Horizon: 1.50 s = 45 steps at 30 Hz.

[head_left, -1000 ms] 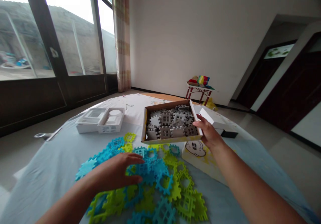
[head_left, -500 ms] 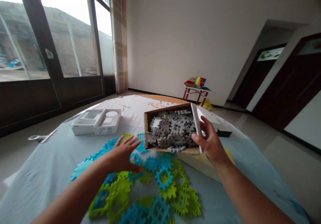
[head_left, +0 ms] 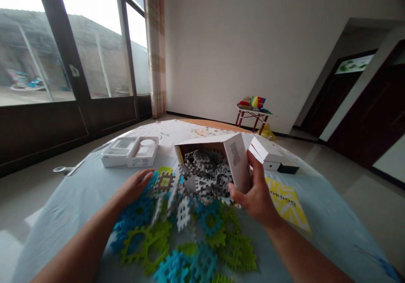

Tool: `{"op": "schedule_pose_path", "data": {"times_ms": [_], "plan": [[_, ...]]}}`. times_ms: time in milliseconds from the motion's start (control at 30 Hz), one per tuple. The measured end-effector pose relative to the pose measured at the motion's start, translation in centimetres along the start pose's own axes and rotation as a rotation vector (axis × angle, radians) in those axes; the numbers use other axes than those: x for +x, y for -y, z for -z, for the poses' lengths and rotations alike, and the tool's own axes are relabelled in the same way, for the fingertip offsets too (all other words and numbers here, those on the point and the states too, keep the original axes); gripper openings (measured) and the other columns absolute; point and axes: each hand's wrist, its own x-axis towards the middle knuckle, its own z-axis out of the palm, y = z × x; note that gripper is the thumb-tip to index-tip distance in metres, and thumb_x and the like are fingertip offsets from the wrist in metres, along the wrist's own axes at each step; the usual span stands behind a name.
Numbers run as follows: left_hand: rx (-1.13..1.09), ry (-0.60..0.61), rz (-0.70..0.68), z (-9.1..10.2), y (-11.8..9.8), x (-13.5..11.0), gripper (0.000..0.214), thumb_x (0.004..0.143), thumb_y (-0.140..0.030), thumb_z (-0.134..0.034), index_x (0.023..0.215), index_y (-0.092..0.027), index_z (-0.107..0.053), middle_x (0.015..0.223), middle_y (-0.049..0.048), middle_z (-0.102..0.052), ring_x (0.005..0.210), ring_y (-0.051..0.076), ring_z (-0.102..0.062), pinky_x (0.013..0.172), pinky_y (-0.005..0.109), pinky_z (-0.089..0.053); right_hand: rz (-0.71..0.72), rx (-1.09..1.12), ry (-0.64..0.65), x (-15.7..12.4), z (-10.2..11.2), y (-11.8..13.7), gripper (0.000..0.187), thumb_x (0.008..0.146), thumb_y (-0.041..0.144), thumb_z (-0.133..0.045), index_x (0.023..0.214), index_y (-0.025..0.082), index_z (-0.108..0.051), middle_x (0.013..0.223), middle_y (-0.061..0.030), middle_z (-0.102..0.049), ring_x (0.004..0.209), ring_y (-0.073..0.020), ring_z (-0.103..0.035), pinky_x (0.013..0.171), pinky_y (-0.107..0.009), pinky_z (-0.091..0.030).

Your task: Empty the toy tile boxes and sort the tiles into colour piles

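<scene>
In the head view, the right hand (head_left: 261, 196) grips the right end of an open box (head_left: 241, 164) at the centre of the frame, thumb at its lower front and fingers behind. The box is tilted toward the viewer, with grey pieces (head_left: 204, 179) filling it and some, blurred, outside its open side. The left hand (head_left: 136, 186), left of centre, is loosely open with nothing seen in it, near blue pieces (head_left: 175, 268) and green pieces (head_left: 236, 251) spread across the lower middle. A yellow printed panel (head_left: 289, 205) lies at right; white trays (head_left: 142, 161) sit at centre left.
</scene>
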Motion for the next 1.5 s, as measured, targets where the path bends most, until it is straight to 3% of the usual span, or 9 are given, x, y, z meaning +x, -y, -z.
{"op": "schedule_pose_path", "data": {"times_ms": [167, 267, 433, 733, 1000, 1133, 1267, 1400, 1500], "plan": [[-0.055, 0.051, -0.025, -0.1, -1.0, -0.3, 0.06, 0.082, -0.056, -0.024, 0.112, -0.016, -0.057, 0.117, 0.0068, -0.058, 0.11, 0.022, -0.051, 0.097, 0.028, -0.035, 0.132, -0.133, -0.068, -0.3, 0.3, 0.2, 0.083, 0.064, 0.024, -0.063, 0.135, 0.026, -0.019, 0.133, -0.0097, -0.029, 0.123, -0.0292, -0.031, 0.101, -0.05, -0.031], [-0.002, 0.063, -0.04, -0.5, -1.2, -0.3, 0.062, 0.082, -0.056, -0.022, 0.111, -0.015, -0.058, 0.118, 0.0087, -0.058, 0.111, 0.023, -0.049, 0.099, 0.031, -0.033, 0.211, -0.179, -0.04, -0.5, 0.1, 0.8, 0.086, 0.063, 0.024, -0.064, 0.135, 0.028, -0.018, 0.134, -0.009, -0.027, 0.124, -0.0305, -0.029, 0.102, -0.052, -0.03], [0.065, 0.061, -0.024, -0.8, -1.1, -0.4, 0.065, 0.082, -0.056, -0.02, 0.114, -0.013, -0.056, 0.122, 0.0103, -0.054, 0.114, 0.024, -0.047, 0.101, 0.033, -0.031, 0.245, -0.237, -0.055, -0.4, 0.2, 0.7, 0.089, 0.063, 0.023, -0.064, 0.137, 0.028, -0.015, 0.135, -0.0092, -0.025, 0.124, -0.0311, -0.028, 0.101, -0.052, -0.031], [0.079, 0.045, -0.013, -0.9, -1.2, -0.5, 0.064, 0.081, -0.057, -0.022, 0.114, -0.014, -0.057, 0.121, 0.0102, -0.055, 0.114, 0.024, -0.047, 0.1, 0.033, -0.031, 0.409, -0.49, -0.075, 0.2, 4.0, -1.2, 0.095, 0.062, 0.025, -0.069, 0.138, 0.031, -0.013, 0.138, -0.009, -0.02, 0.124, -0.035, -0.026, 0.099, -0.056, -0.03], [0.089, 0.065, -0.012, -0.8, -1.4, -0.5, 0.065, 0.081, -0.057, -0.02, 0.113, -0.013, -0.057, 0.122, 0.0113, -0.054, 0.114, 0.025, -0.046, 0.101, 0.033, -0.031, 0.562, -0.397, 0.003, 0.6, 3.8, -0.1, 0.099, 0.061, 0.029, -0.071, 0.138, 0.035, -0.009, 0.137, -0.0067, -0.02, 0.124, -0.0335, -0.028, 0.098, -0.053, -0.034], [0.078, 0.057, -0.008, -0.8, -1.3, -0.5, 0.067, 0.081, -0.058, -0.02, 0.114, -0.012, -0.056, 0.122, 0.0117, -0.054, 0.115, 0.024, -0.046, 0.1, 0.032, -0.031, 0.435, -0.362, -0.089, 1.4, 3.4, -0.6, 0.098, 0.059, 0.031, -0.073, 0.137, 0.032, -0.014, 0.135, -0.0082, -0.023, 0.125, -0.0336, -0.025, 0.101, -0.053, -0.03], [0.069, 0.052, -0.011, -0.7, -1.2, -0.5, 0.066, 0.081, -0.058, -0.021, 0.114, -0.014, -0.056, 0.121, 0.0104, -0.055, 0.113, 0.024, -0.048, 0.1, 0.032, -0.031, 0.219, -0.152, -0.185, 2.2, 3.0, -1.6, 0.095, 0.06, 0.035, -0.071, 0.136, 0.027, -0.015, 0.135, -0.0108, -0.024, 0.123, -0.03, -0.031, 0.099, -0.049, -0.033], [0.056, 0.052, -0.021, -0.7, -1.0, -0.5, 0.065, 0.08, -0.059, -0.023, 0.112, -0.014, -0.058, 0.119, 0.0093, -0.057, 0.112, 0.024, -0.049, 0.099, 0.031, -0.033, -0.025, 0.165, -0.206, 2.9, 2.4, -3.0, 0.092, 0.063, 0.034, -0.069, 0.135, 0.031, -0.013, 0.134, -0.0103, -0.031, 0.107, -0.0216, -0.048, 0.08, -0.035, -0.048], [0.06, 0.051, -0.042, -0.6, -0.8, -0.4, 0.063, 0.081, -0.058, -0.024, 0.111, -0.014, -0.058, 0.119, 0.0093, -0.057, 0.112, 0.023, -0.049, 0.1, 0.031, -0.032, -0.23, 0.338, -0.273, 3.4, 2.1, -4.1, 0.083, 0.061, 0.034, -0.07, 0.13, 0.032, -0.025, 0.123, -0.0066, -0.043, 0.094, -0.0174, -0.054, 0.07, -0.029, -0.05]]}}
